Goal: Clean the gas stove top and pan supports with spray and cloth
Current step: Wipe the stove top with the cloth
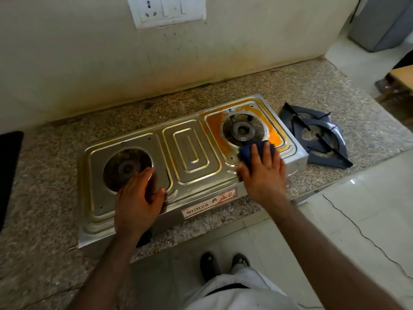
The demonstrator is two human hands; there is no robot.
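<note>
right hand pressing cloth — stove, orange-stained

switch socket plate on the wall — black mat at counter's left edge.

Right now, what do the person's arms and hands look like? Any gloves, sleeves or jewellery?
Both forearms are bare as far as the picture shows, with no sleeves in view. The left hand and the right hand wear no gloves, and no rings, watch or bracelet can be seen. Below, white clothing and dark shoes show.
</note>
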